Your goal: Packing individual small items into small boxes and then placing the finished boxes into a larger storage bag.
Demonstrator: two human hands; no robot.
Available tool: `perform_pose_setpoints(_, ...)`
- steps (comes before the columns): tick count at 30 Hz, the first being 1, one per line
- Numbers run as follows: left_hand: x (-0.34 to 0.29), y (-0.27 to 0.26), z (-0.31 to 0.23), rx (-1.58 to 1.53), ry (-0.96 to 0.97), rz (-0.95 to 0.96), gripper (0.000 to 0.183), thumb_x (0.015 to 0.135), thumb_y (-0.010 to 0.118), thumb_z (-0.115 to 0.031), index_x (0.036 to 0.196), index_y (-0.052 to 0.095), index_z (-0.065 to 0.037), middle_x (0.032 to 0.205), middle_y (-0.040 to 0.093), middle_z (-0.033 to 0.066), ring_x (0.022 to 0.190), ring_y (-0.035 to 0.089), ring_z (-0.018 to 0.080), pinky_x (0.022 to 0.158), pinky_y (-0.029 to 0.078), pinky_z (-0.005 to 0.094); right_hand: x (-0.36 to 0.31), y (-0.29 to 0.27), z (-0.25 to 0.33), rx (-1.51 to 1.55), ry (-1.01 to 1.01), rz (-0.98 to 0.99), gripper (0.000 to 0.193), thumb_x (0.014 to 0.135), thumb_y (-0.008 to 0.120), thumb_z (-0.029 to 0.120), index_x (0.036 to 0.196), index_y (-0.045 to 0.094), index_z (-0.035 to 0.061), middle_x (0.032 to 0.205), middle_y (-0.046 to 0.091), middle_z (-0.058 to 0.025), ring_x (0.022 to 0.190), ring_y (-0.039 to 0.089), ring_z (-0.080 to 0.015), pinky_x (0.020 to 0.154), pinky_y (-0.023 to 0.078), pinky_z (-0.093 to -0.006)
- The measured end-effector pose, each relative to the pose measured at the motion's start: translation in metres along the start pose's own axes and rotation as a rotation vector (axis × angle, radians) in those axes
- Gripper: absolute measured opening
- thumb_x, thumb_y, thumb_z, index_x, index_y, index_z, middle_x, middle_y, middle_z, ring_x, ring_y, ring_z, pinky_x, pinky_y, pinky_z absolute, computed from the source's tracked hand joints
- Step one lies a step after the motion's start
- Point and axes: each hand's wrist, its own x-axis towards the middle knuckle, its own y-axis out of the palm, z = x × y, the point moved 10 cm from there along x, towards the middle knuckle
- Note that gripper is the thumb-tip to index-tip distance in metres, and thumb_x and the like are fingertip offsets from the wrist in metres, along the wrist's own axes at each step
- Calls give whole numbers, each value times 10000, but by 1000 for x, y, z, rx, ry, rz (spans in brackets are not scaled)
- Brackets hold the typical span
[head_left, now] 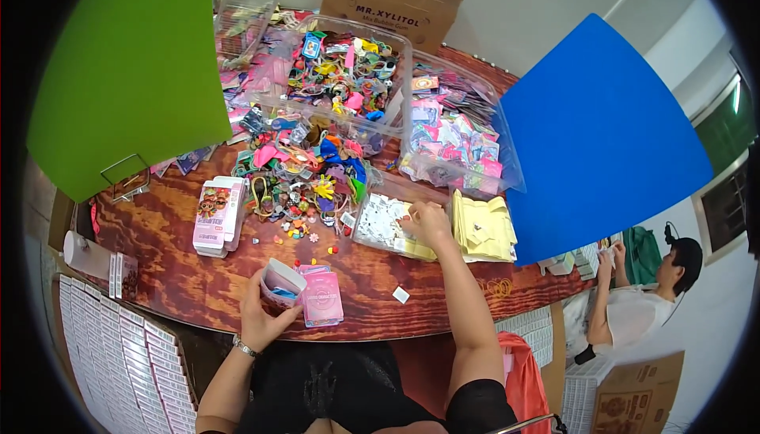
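My left hand [264,312] is wrapped round a small open carton [283,279], its mouth tilted up, with something bluish inside. Right beside it on the table lies a stack of pink cards [324,298]. Over a clear plastic tray [366,236] my right hand [428,223] reaches down, fingertips drawn together among small white paper pieces [385,217]; what they pinch, if anything, is hidden. Folded yellow papers [482,226] fill the compartment to the right of that hand. A single white slip [400,295] rests on the wood between my arms.
Behind are a clear bin of small colourful trinkets [340,70], a loose trinket heap [305,169] and a bin of shiny packets [459,137]. Flat pink cartons [219,216] lie left. Green [134,78] and blue [602,141] panels flank the table. A co-worker [641,307] sits at right.
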Motion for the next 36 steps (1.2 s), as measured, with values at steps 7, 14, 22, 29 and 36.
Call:
perform_pose_setpoints(7,5,5,-15,55,98,51,868,668,907,-234,1366,462,29,1200,612,175,1107,625,257,924,521,371,-5,0,-12,227,113,48,249,847,747,253,930,645,41,765,697,-141,711,671,-323,684,521,-446)
perform_pose_setpoints(14,7,7,-23,42,118,52,859,658,909,-250,1348,476,19,1189,620,162,1089,633,271,929,514,383,-6,-30,11,-222,186,83,196,889,710,269,937,685,81,797,702,-168,783,680,-382,714,531,-485)
perform_pose_setpoints(22,6,1,-31,58,149,46,831,667,905,-251,1334,486,12,1187,622,154,1082,634,272,932,510,384,16,-12,36,14,-117,131,256,874,723,265,1094,717,133,857,725,-130,824,695,-337,754,538,-455)
perform_pose_setpoints(29,3,2,-26,16,104,54,816,669,907,-262,1322,501,11,1201,620,184,1095,633,346,929,515,425,27,18,16,-120,-52,330,374,801,792,344,1107,698,152,917,726,-105,906,700,-312,790,539,-450)
perform_pose_setpoints(36,5,4,-26,-1,96,60,825,663,906,-260,1327,500,13,1205,621,192,1105,629,348,941,508,429,19,3,29,-93,-165,94,236,822,761,279,1002,723,130,937,666,-116,946,674,-320,803,530,-445)
